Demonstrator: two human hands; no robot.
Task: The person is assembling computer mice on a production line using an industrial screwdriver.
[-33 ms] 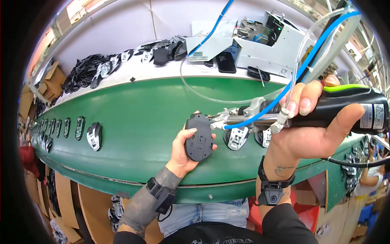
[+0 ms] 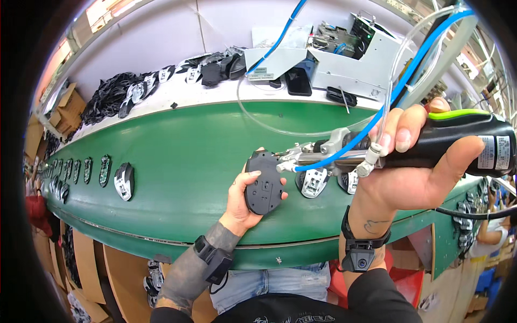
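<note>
My left hand [image 2: 239,202] is closed around a black computer mouse shell [image 2: 264,185], its flat underside with small holes turned up. The thumb lies on its left edge and fingertips show at its right. In my right hand [image 2: 412,172] is a black electric screwdriver [image 2: 452,142] with a green lever. It lies nearly level, fingers curled over its front and thumb stretched along the near side. The screwdriver's metal nose [image 2: 291,161], fed by a blue hose [image 2: 350,148], is at the mouse's upper right edge. Whether the tip touches the mouse I cannot tell.
A green conveyor belt [image 2: 177,145] runs across. White-and-black mouse parts [image 2: 314,182] sit right of the mouse; another mouse part [image 2: 124,182] and several circuit boards [image 2: 105,170] lie left. On the back shelf are a grey machine [image 2: 344,70], a phone [image 2: 299,82] and black cables [image 2: 111,94].
</note>
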